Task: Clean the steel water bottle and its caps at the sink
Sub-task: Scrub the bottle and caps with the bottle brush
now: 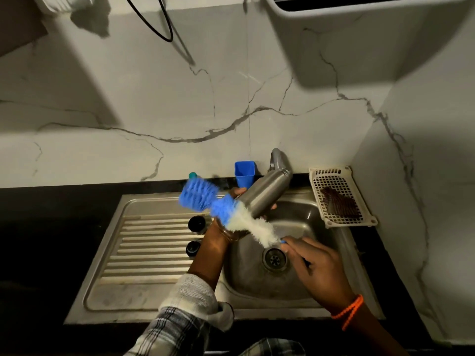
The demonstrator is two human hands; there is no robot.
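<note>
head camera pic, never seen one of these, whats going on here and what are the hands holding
There is no machine here. The one picture comes from a wide-angle camera worn on a person's head, looking forward and down at their own two hands over a kitchen sink.

The left hand grips a steel water bottle, held tilted above the basin. The right hand holds the handle of a long bottle brush, white bristles near the hand and blue ones at the far end. The brush is outside the bottle and looks blurred.

On the ribbed draining board to the left stand two dark caps. Behind the basin are the tap and a blue cup. To the right sits a white basket with something dark in it; I cannot tell what.
</note>
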